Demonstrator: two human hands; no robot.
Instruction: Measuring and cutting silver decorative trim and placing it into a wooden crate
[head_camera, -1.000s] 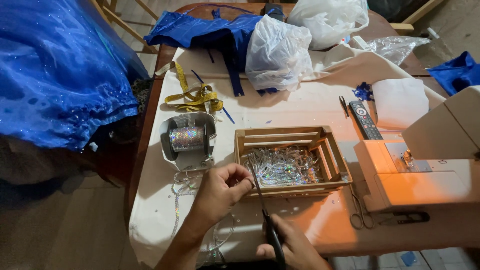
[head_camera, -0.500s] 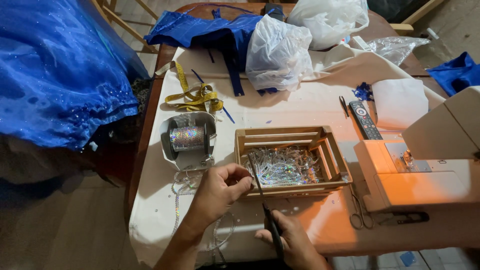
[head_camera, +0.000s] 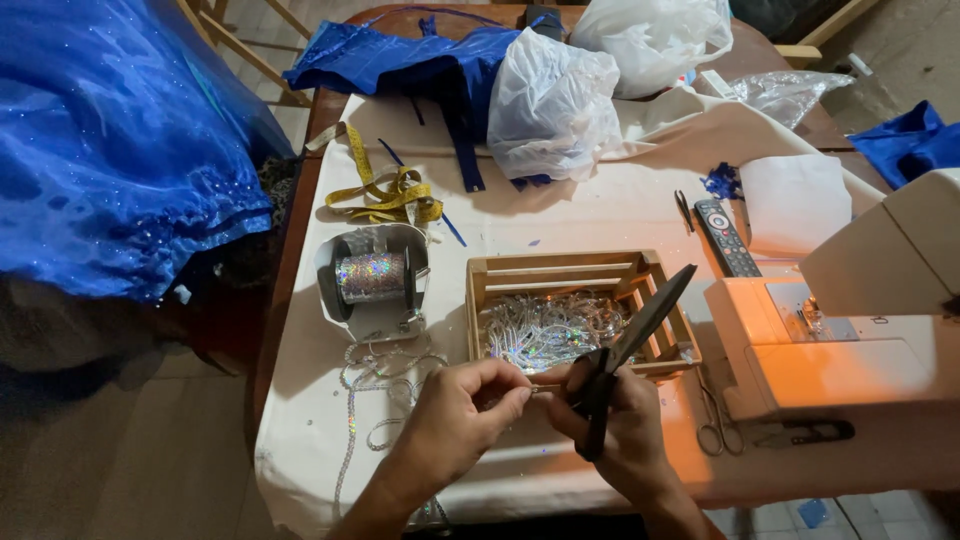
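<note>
Cream cloth covered the surface (head_camera: 600, 210), with blue satin heaped at its far end and a sewing machine (head_camera: 850, 340) close on my right, so everything sat within reach. My left hand (head_camera: 455, 425) pinched a thin strand of sequin trim (head_camera: 545, 387) between thumb and forefinger, grip narrow, keeping the piece taut and level above the near edge. My right hand (head_camera: 625, 425) was wrapped around the handles of the black scissors (head_camera: 630, 345); the blades pointed up and away over the wooden crate (head_camera: 560, 272), seemingly closed. That crate lay just beyond my hands, holding cut shiny pieces, probably so snippets could drop straight in. Left of it, the sequin spool (head_camera: 372, 277) stood in its holder, with loose trim trailing toward me across the cloth.
</note>
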